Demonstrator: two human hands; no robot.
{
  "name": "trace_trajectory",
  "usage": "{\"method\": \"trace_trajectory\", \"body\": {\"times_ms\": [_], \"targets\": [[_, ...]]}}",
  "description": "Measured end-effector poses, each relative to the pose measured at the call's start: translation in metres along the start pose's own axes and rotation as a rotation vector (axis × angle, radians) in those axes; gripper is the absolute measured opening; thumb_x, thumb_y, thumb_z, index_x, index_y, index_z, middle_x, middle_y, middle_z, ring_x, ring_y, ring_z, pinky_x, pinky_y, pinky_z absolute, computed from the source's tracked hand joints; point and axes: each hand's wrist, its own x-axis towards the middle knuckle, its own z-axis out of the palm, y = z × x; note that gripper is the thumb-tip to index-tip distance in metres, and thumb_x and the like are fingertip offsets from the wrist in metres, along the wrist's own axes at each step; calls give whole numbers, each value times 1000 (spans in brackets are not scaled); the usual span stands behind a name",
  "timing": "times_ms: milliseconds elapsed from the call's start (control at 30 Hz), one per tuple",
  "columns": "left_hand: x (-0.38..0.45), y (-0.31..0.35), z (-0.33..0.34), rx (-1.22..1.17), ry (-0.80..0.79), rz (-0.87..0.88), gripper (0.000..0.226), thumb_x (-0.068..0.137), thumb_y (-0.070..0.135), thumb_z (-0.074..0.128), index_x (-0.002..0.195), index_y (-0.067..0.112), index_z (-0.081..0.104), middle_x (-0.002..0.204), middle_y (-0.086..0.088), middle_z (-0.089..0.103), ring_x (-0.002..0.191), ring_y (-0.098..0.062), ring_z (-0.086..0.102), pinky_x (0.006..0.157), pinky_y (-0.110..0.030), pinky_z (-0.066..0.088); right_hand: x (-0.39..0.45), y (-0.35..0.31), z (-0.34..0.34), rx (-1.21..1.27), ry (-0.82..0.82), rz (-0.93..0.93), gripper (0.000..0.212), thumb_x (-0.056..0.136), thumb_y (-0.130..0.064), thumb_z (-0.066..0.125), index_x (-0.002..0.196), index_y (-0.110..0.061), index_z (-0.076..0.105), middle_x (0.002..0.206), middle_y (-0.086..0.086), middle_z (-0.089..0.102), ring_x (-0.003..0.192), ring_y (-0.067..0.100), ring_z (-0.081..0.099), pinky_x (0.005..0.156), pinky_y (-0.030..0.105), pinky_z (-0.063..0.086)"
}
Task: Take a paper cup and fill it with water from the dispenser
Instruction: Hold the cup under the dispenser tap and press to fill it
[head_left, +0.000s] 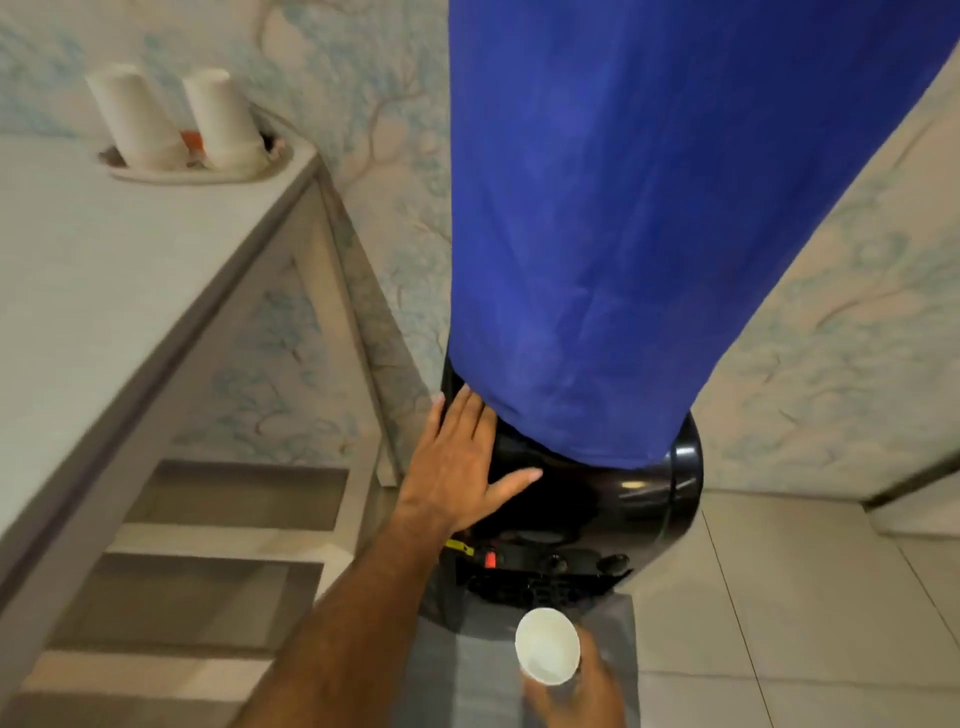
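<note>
One small white paper cup (547, 649) sits gripped in my right hand (569, 693), upright, mouth up, just below the black water dispenser (597, 499) and its taps; my left hand (462, 462) lies open and flat on the dispenser's top edge, holding nothing; fetching looks done; next I judge the cup must rise under a spout.

Pale table (104, 291) at left, tray (197, 174) on far corner; black dispenser (597, 499) standing on tiled floor (779, 597) at right
</note>
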Motion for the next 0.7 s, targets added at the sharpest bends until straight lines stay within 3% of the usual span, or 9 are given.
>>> {"method": "trace_trajectory", "body": {"times_ms": [67, 133, 300, 433, 600, 700], "targets": [[3, 0, 8, 17, 48, 8, 103, 84, 84, 38, 152, 6, 37, 160, -13, 38, 152, -28, 27, 126, -50, 12, 9, 19, 7, -34, -86, 13, 52, 65, -31, 88, 108, -34, 59, 86, -10, 68, 75, 6, 63, 72, 24, 52], [6, 0, 15, 20, 84, 0, 104, 83, 84, 40, 152, 6, 38, 160, -14, 39, 151, -28, 29, 125, -52, 16, 20, 32, 13, -76, -167, 18, 52, 71, -38, 80, 111, -42, 47, 98, -8, 67, 86, 8, 65, 77, 22, 52], [5, 0, 23, 14, 186, -5, 104, 81, 83, 45, 150, 6, 42, 157, -15, 43, 149, -29, 35, 122, -54, 23, 46, 55, 50, 5, 8, 130, 73, 59, -22, 92, 123, -21, 57, 96, -2, 67, 91, 24, 67, 79, 43, 60], [5, 4, 24, 15, 203, -31, 106, 79, 84, 44, 150, 4, 41, 156, -17, 44, 148, -29, 36, 123, -55, 24, 70, 66, 71, 39, 7, 188, 69, 64, -21, 91, 122, -19, 53, 100, -3, 63, 95, 22, 64, 80, 38, 60], [5, 4, 27, 21, 195, -35, 109, 79, 87, 41, 150, 4, 40, 156, -17, 43, 149, -29, 34, 123, -55, 22, 92, 70, 85, -41, 53, 172, 66, 63, -30, 91, 117, -17, 55, 104, 2, 66, 87, 18, 59, 60, 21, 43], [6, 3, 28, 28, 188, -37, 110, 80, 88, 38, 151, 4, 37, 158, -17, 41, 151, -29, 32, 124, -55, 20, 103, 74, 92, -103, 75, 167, 76, 58, -37, 91, 121, -17, 53, 108, 9, 65, 90, 23, 60, 61, 26, 42]]}}
